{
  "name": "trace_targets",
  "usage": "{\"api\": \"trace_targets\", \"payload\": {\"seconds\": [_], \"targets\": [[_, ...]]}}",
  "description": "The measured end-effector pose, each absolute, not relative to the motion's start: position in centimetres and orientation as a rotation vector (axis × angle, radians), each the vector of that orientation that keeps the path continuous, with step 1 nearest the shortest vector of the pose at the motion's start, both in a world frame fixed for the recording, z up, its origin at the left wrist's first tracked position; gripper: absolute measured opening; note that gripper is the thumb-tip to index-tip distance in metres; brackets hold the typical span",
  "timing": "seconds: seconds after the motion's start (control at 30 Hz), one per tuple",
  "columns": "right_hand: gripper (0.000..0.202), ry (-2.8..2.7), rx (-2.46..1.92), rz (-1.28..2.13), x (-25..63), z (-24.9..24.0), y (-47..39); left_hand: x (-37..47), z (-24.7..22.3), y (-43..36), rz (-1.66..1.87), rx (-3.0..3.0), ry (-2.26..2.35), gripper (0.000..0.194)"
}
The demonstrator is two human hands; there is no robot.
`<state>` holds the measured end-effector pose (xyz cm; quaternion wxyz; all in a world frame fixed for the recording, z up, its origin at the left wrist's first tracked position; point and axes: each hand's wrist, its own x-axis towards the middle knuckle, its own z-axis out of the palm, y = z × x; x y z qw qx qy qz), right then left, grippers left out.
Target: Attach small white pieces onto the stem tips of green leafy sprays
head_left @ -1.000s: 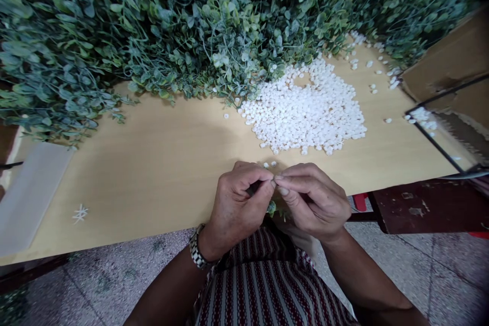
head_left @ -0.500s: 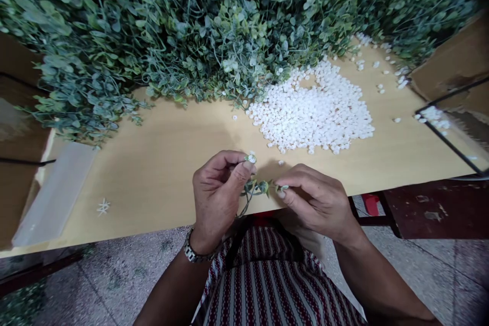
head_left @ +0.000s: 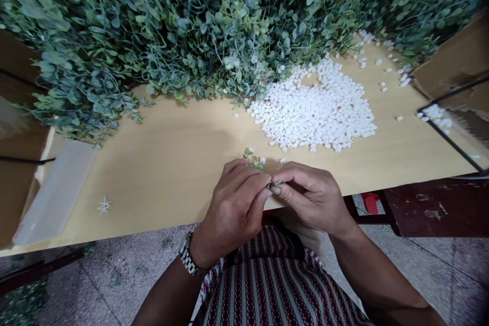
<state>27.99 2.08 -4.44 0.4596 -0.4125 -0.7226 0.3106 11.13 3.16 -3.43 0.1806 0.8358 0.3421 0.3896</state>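
Both my hands meet over the table's near edge, pinching one artificial leaf sprig (head_left: 275, 183). My left hand (head_left: 237, 201), a metal watch on its wrist, is closed with thumb and forefinger on the sprig's stem. On the other side, my right hand (head_left: 315, 196) is closed, its thumb and forefinger gripping a small leaf tip. Beyond my left fingers, leaves with small white beads (head_left: 262, 160) stick out. Most of the stem is hidden behind my left hand. Farther back lies a wide heap of small white beads (head_left: 313, 109).
A thick mass of artificial greenery (head_left: 214, 25) fills the table's far side. Cardboard boxes (head_left: 454, 61) stand at both ends. Several thin white sticks (head_left: 104, 206) and a translucent plastic strip (head_left: 57, 193) lie at the left. A dark red bench (head_left: 435, 206) is below right.
My left hand has moved right and turned palm down, letting go of the white-beaded tip and taking hold close to my right fingertips. My right hand has shifted only slightly.
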Motion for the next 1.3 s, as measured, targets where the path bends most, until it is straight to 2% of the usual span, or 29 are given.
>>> {"api": "trace_targets", "payload": {"seconds": [0.13, 0.33, 0.53, 0.67, 0.77, 0.93, 1.1, 1.3], "targets": [[0.013, -1.695, -1.031, 0.926, 28.4, -4.6, 2.0, 11.0, -3.8, 3.1, 1.126, 2.354, 1.062, 0.017], [0.017, -1.761, -1.192, 0.446, 30.7, -4.4, 2.7, 10.9, -3.5, 2.9, 1.184, 2.149, 1.150, 0.018], [0.015, -2.104, -1.339, 0.181, 30.5, -4.6, 4.0, 10.9, -3.1, 3.1, 1.182, 2.076, 1.129, 0.012], [0.014, -2.195, -1.397, 0.126, 30.2, -4.9, 4.2, 11.0, -3.1, 3.2, 1.170, 2.054, 1.121, 0.012], [0.010, -2.073, -1.321, 0.264, 30.3, -4.5, 3.9, 11.1, -3.1, 3.1, 1.201, 2.025, 1.094, 0.012], [0.012, -1.655, -1.091, 0.824, 30.0, -3.4, 3.0, 11.2, -3.1, 3.2, 1.217, 2.020, 1.060, 0.015], [0.011, -1.337, -0.988, 1.244, 29.2, -4.1, 2.3, 11.4, -3.0, 3.1, 1.145, 2.130, 1.052, 0.017], [0.007, -1.192, -0.881, 1.440, 29.1, -5.3, 2.5, 11.7, -2.3, 3.1, 0.967, 2.276, 1.050, 0.015]]}}
